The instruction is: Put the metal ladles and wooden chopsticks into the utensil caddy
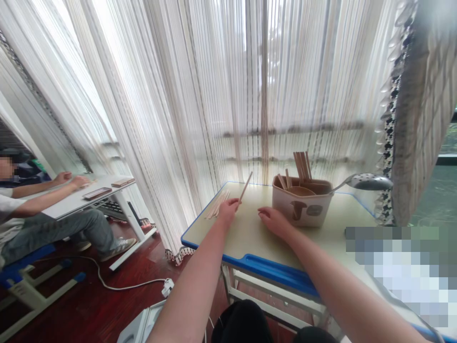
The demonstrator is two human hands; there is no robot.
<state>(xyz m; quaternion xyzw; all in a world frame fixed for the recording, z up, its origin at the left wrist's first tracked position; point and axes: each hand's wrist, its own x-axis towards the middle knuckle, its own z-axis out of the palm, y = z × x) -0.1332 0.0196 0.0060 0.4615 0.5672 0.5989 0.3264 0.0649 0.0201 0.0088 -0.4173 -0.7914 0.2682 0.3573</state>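
In my left hand (228, 212) is a pale wooden chopstick (245, 186), slanting up and to the right, pinched near its lower end. Beside that hand, to the left, several loose chopsticks (217, 206) lie on the desk (246, 240). My right hand (273, 220) is held over the desk with fingers loosely apart and nothing visible in them. Just right of it stands a pinkish-beige utensil holder (321, 216). Several brown chopsticks (303, 166) stick up from its compartments. A metal skimmer (370, 182) leans out over its right side.
Sheer striped curtains (214, 95) hang right behind the desk. At left, another person sits at a white table (67, 202) with two flat trays (97, 192). A white cable (121, 288) and plug strip (167, 287) lie on the floor. Blurred blocks cover the right side.
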